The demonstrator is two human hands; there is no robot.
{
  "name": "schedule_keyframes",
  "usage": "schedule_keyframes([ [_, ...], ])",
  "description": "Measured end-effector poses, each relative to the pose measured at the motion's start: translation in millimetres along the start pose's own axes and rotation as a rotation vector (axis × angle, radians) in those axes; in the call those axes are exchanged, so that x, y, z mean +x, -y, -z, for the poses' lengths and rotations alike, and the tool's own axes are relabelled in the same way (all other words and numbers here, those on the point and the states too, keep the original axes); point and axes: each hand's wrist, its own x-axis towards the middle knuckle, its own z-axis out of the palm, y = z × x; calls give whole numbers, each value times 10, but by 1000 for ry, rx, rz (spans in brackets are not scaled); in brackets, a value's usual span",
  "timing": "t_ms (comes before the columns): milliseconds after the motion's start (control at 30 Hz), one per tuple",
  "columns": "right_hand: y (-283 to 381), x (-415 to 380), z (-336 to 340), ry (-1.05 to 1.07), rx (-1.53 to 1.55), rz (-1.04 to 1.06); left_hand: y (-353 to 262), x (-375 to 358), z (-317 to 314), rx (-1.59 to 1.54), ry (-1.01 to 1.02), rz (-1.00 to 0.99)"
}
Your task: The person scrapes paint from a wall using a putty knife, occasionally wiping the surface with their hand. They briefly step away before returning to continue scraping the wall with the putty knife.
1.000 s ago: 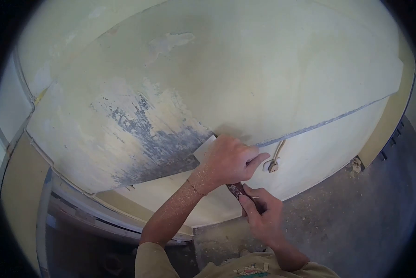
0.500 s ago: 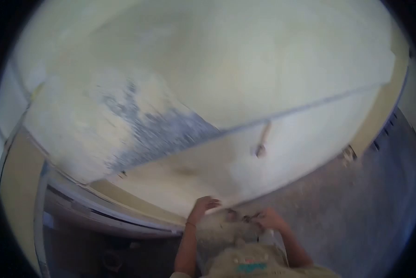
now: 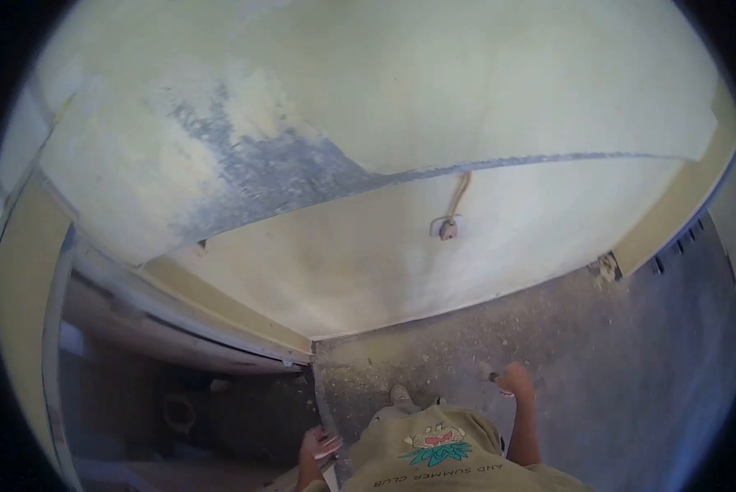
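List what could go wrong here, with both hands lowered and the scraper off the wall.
1. The floor below the wall is strewn with scrapings and dust; footing could slip there.
2. A cable hangs loose from the scraped line down to a wall fitting; a scraper pass near it might snag or nick it.
3. The right hand holds a tool low beside the leg, its tip blurred; it could catch clothing. The left hand rests near a ledge edge.
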Motion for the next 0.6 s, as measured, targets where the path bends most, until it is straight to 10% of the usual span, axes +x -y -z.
schedule_keyframes([
  [67,490,-224,599,384,178,116,-547,-158,-430,346,-147,238],
  [200,718,-611,1283,257,263,447,-1117,-156,-905,-119,304,-556],
  [300,726,-869,1720,312,566,484,-1537,-930,-1735,-395,382,-580],
  [400,590,-747,1532,479,854,380,-1460,-949,-1962,265,84,-646],
  [467,406,-559,848,-357,95,442,-1262,-1021,-2033,103,363,-445],
  [500,367,-615,823,-354,105,458,-1263,-1170,-2111,96,347,-453],
  [567,317,-683,887,284,935,288,-1303,-1652,-2476,39,392,-457],
  [600,330,-745,840,285,934,300,-1327,-1879,-2669,34,389,-467],
])
